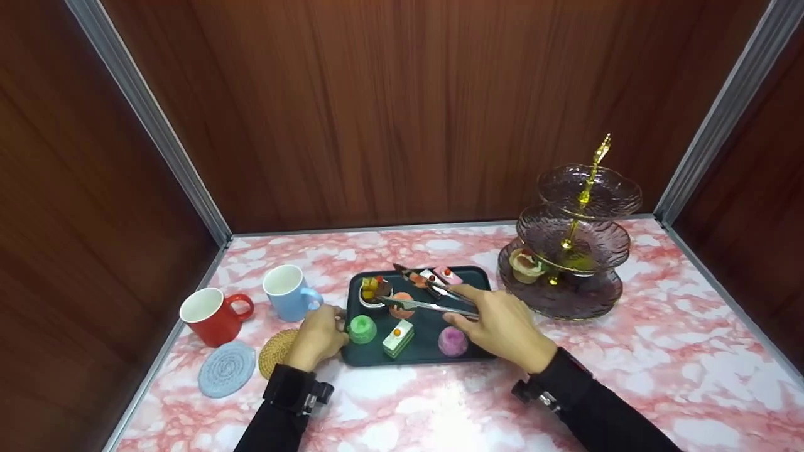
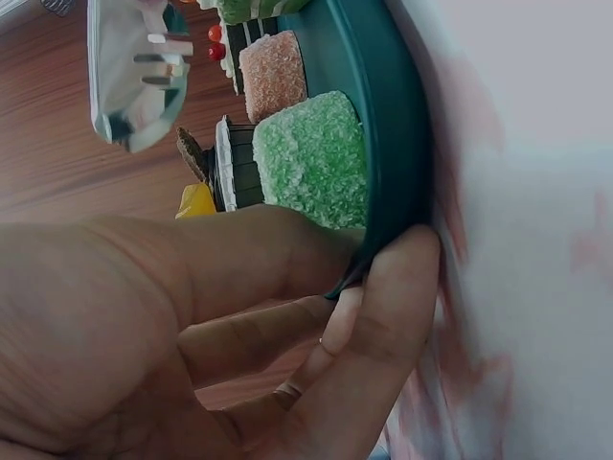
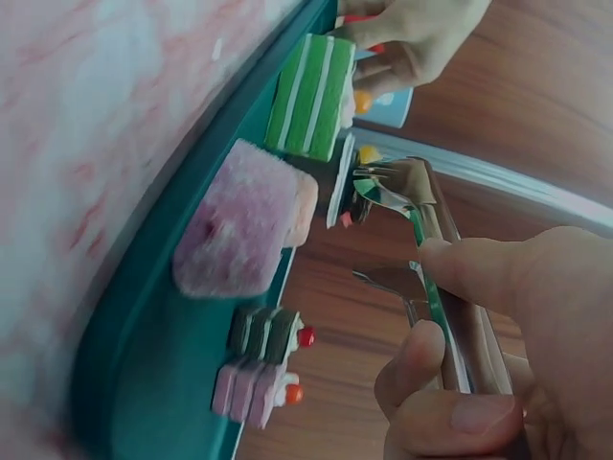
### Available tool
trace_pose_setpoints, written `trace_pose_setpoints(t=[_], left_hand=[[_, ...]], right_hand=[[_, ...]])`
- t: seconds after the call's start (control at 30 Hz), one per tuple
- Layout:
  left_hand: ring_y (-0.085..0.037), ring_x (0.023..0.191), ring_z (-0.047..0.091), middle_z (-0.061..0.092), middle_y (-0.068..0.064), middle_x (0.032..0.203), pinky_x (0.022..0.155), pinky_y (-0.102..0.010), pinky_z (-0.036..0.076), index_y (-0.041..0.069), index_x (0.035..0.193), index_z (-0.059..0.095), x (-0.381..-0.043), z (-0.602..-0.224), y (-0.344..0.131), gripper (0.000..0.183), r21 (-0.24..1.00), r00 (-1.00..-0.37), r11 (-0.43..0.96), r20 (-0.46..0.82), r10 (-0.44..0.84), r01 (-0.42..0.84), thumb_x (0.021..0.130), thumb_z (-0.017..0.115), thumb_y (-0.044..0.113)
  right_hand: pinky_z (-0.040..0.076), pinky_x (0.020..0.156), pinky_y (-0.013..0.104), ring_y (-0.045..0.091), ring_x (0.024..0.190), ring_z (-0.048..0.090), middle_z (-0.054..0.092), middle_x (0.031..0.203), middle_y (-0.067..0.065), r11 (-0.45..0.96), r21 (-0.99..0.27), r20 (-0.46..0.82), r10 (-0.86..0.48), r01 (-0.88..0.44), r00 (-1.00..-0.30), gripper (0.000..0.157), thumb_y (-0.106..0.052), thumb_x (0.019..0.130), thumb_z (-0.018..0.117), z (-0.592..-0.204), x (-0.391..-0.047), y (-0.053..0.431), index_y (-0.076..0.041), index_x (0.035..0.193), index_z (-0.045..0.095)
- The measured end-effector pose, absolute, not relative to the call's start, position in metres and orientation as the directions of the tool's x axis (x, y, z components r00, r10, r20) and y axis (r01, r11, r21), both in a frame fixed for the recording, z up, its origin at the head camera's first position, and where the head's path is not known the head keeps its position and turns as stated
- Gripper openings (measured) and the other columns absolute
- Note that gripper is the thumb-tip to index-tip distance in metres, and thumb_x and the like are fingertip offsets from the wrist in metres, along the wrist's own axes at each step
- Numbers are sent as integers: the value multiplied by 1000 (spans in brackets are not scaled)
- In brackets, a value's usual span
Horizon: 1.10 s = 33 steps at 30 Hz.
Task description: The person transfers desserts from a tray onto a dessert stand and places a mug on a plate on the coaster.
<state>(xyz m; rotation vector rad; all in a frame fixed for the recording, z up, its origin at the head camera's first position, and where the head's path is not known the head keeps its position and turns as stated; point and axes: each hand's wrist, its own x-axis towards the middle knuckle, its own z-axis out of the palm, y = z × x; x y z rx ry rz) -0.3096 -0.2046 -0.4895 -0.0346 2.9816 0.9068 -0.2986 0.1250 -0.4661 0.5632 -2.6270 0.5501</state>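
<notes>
So yeah, right hand (image 1: 502,323) has metal tongs (image 1: 440,307) gripped, arms spread apart over the dark green tray (image 1: 421,361), lower middle of the head view, and left hand (image 1: 321,333) is pinching that tray's left edge

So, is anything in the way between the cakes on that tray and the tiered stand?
Nothing visible stands on the table between the tray and the stand. A cupcake sits at left on the bottom plate, and the right hand, holding tongs, is over the tray's right edge.
</notes>
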Motion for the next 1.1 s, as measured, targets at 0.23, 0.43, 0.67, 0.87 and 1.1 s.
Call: trace_pose_setpoints(t=[0.23, 0.43, 0.67, 0.87, 1.1], left_hand=[[-15, 67, 55, 53, 2, 70, 58, -26, 43, 11, 102, 65, -309, -488, -205, 36, 569, -1000, 822, -25, -6, -19, 67, 69, 2], [-15, 65, 55, 54, 2, 70, 56, -25, 43, 11, 103, 66, -309, -488, -205, 37, 567, -1000, 823, -29, -11, -25, 67, 70, 3], [-16, 65, 55, 54, 1, 71, 56, -26, 44, 9, 105, 65, -308, -489, -204, 39, 575, -999, 818, -32, -13, -29, 67, 69, 1], [-15, 64, 54, 53, 1, 70, 55, -26, 43, 8, 103, 66, -308, -489, -204, 38, 568, -1000, 823, -5, 7, 3, 66, 68, 1], [-15, 64, 52, 52, 2, 67, 59, -26, 42, 7, 100, 66, -308, -488, -204, 34, 549, -1000, 835, 13, 19, 23, 66, 67, 1]], right_hand=[[31, 43, 27, 6, 52, 46, 54, 61, -15, 824, -319, 434, -312, -468, -845, 52, -61, 74, 62, -468, -305, 110, -41, 122, 55], [33, 45, 27, 8, 55, 49, 62, 67, -10, 823, -346, 391, -310, -451, -867, 54, -63, 74, 62, -470, -308, 103, -43, 123, 53], [30, 39, 30, 8, 48, 43, 48, 51, -11, 821, -346, 372, -326, -455, -869, 58, -63, 74, 62, -471, -311, 94, -39, 125, 53], [30, 39, 31, 7, 46, 42, 45, 50, -10, 828, -330, 374, -325, -452, -869, 56, -62, 74, 62, -475, -312, 87, -36, 124, 54], [39, 47, 30, 11, 63, 59, 69, 80, -2, 833, -329, 384, -312, -445, -869, 53, -56, 74, 66, -480, -312, 80, -35, 122, 55]])
